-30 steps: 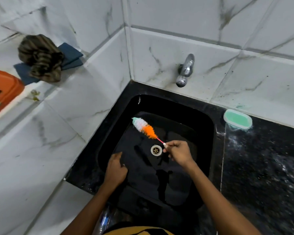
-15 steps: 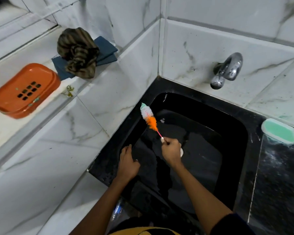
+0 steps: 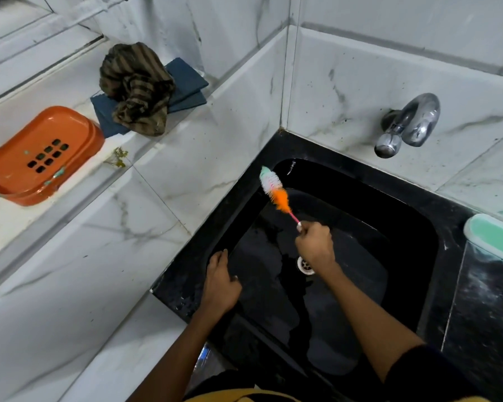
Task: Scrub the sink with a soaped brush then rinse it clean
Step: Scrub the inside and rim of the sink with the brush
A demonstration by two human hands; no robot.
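Observation:
A black sink (image 3: 436,224) is set into a dark counter below a chrome tap (image 3: 407,123) on the marble wall. My right hand (image 3: 314,245) grips the pink handle of a bottle brush (image 3: 273,187) with white and orange bristles. The brush head lies against the sink's far left rim. My left hand (image 3: 219,281) rests on the sink's left edge, fingers loosely spread. A metal drain (image 3: 305,265) shows in the basin floor, partly behind my right wrist.
An orange soap dish (image 3: 41,155) sits on the marble ledge at left. Beside it a striped cloth (image 3: 137,88) lies on folded blue cloths (image 3: 186,82). A green soap bar (image 3: 494,237) in a white holder stands at the sink's right edge.
The view has swung left, bringing the ledge and soap dish in. My right hand has carried the brush from the basin's middle to the far left rim. The left hand stays on the edge.

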